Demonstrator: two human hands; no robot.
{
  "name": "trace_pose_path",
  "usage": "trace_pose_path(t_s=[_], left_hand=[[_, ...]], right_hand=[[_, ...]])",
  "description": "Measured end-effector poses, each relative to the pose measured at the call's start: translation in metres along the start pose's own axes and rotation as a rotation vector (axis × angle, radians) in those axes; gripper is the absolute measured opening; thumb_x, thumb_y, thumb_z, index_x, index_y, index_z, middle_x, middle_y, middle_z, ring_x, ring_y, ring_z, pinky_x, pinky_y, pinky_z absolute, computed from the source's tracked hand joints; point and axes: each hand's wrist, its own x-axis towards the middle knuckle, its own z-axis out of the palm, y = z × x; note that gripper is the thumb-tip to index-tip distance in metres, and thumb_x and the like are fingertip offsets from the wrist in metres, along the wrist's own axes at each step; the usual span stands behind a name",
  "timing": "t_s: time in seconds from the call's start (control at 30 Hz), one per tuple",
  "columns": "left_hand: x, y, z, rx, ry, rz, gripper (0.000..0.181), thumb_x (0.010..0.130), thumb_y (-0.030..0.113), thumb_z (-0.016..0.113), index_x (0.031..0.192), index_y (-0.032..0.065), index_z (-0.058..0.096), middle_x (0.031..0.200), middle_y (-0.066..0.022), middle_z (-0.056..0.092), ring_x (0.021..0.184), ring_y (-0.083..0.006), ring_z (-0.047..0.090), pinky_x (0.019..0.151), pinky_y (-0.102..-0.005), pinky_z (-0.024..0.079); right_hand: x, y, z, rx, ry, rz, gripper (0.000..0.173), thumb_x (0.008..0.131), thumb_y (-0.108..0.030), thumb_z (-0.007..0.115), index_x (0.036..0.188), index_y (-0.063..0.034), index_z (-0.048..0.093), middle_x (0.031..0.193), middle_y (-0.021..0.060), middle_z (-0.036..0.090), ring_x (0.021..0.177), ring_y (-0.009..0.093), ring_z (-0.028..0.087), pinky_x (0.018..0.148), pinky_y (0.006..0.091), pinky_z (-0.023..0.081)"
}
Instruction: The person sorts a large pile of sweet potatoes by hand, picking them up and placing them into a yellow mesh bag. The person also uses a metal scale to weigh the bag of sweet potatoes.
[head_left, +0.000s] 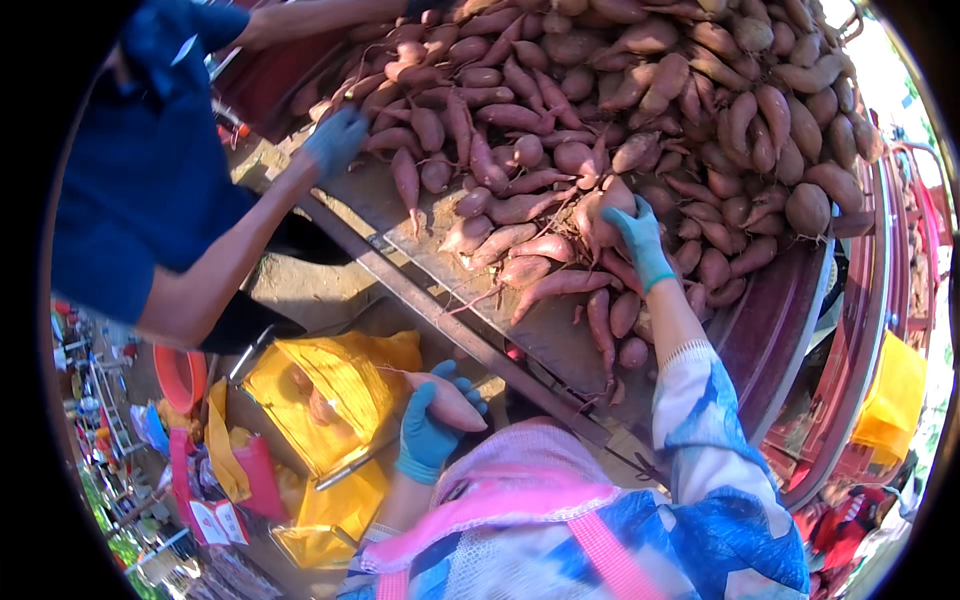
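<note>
My left hand (433, 427), in a blue-green glove, holds a pinkish sweet potato (448, 401) with a thin root at its tip. Just left of it a yellow mesh bag (345, 375) is spread open on a metal frame, with a few sweet potatoes (319, 409) inside. My right hand (636, 232), gloved alike, has its fingers on a rounded sweet potato (616, 202) at the near part of a large heap of sweet potatoes (525, 150). The heap lies on a flat truck or cart bed (547, 341).
A metal rail (450, 322) runs along the bed's edge. At the left a person in dark blue (142, 180) reaches a gloved hand (336, 142) to the heap. Lower left are a red basin (180, 377) and another yellow bag (337, 510). Dark red side panels (772, 330) stand at the right.
</note>
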Motion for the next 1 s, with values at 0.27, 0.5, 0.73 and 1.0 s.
trace_pose_path(t_s=[0.27,0.5,0.73,1.0], left_hand=[[-0.074,0.030,-0.060,-0.008,0.086,0.291,0.064,0.090,0.028,0.059,0.146,0.0100,0.031,0.118,-0.0182,0.058,0.104,-0.0354,0.060,0.087,-0.0532,0.052],[-0.177,0.062,-0.105,-0.010,0.328,0.684,0.059,0.095,0.033,0.054,0.144,0.0088,0.033,0.121,-0.0163,0.057,0.110,-0.0314,0.058,0.095,-0.0477,0.049],[-0.186,0.067,-0.115,0.229,0.222,0.792,0.054,0.098,0.035,0.050,0.139,0.0021,0.038,0.134,-0.0109,0.048,0.123,-0.0231,0.048,0.107,-0.0364,0.036],[-0.126,0.042,-0.060,0.558,0.161,0.529,0.060,0.095,0.056,0.039,0.112,0.0005,0.056,0.112,-0.0109,0.059,0.100,-0.0218,0.056,0.096,-0.0344,0.041]], right_hand=[[-0.204,-0.098,0.055,0.657,-0.766,0.311,0.078,0.069,-0.014,0.073,0.139,0.0016,0.043,0.128,0.0117,0.055,0.114,0.022,0.054,0.097,0.0348,0.045],[-0.355,-0.163,0.250,0.717,-1.368,0.221,0.070,0.079,-0.013,0.075,0.140,-0.0001,0.041,0.130,0.0090,0.055,0.116,0.017,0.053,0.097,0.0288,0.044],[-0.420,-0.184,0.244,0.035,-1.648,-0.087,0.068,0.082,-0.033,0.075,0.131,0.0041,0.047,0.120,0.0127,0.060,0.109,0.020,0.056,0.096,0.0324,0.044],[-0.432,-0.168,0.140,-0.425,-1.083,-0.398,0.065,0.075,-0.056,0.069,0.108,-0.0019,0.057,0.097,0.0226,0.066,0.091,0.038,0.065,0.080,0.0443,0.050]])
